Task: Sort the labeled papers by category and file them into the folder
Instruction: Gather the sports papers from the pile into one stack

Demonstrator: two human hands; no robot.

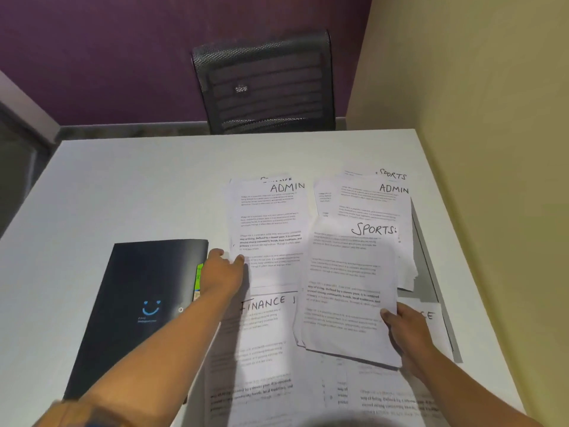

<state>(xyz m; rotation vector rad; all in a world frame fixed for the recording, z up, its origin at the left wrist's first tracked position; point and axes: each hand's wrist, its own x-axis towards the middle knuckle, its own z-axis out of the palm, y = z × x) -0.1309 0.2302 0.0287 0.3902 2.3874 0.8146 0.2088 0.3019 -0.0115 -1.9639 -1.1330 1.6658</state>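
A dark folder [144, 303] with a blue smile logo lies shut on the white table [138, 186], left of the papers. My left hand [220, 271] reaches over its right edge and pinches the left margin of a sheet marked ADMIN [268, 223]. My right hand [406, 337] grips the lower right corner of a thin stack headed SPORTS [348, 285], lifted slightly above the other sheets. A FINANCE sheet [261, 340] lies nearest me. Behind the SPORTS stack sit a second ADMIN sheet [372, 201] and another SPORTS sheet [391, 174].
A black mesh chair [264, 84] stands behind the table's far edge. A yellow wall [492, 118] runs along the table's right side and a purple wall [123, 50] lies beyond. Green and coloured tabs [199, 280] stick out of the folder's right edge.
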